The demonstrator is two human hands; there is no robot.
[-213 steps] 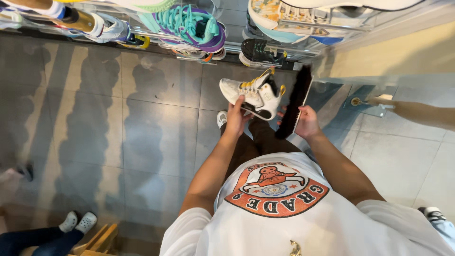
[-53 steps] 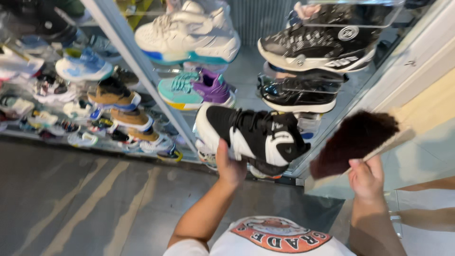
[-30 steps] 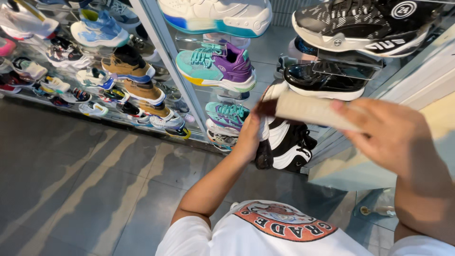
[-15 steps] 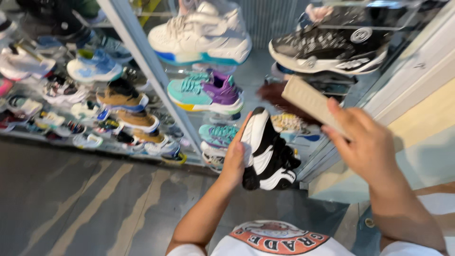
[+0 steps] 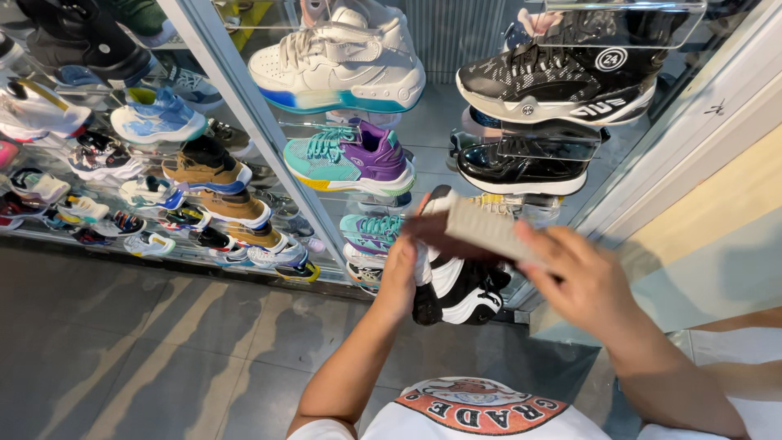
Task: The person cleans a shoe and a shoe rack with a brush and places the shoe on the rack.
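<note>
My left hand (image 5: 401, 273) grips a black and white sneaker (image 5: 458, 289), held out in front of me near a glass display of shoes. My right hand (image 5: 582, 281) holds a flat brush with a pale back (image 5: 481, 230) and presses it across the top of that sneaker. The brush hides the upper part of the shoe. Both forearms reach forward over my white shirt with an orange print (image 5: 481, 411).
Glass shelves carry several sneakers: a white high-top (image 5: 342, 61), a teal and purple one (image 5: 350, 159), a black knit one (image 5: 562, 77), a glossy black one (image 5: 521, 167). A metal post (image 5: 252, 130) divides the case. Grey tiled floor (image 5: 147, 342) lies below; a pale wall stands right.
My right hand has brought the brush down from above onto the sneaker. The left hand has kept hold of the shoe and raised it slightly toward the shelves.
</note>
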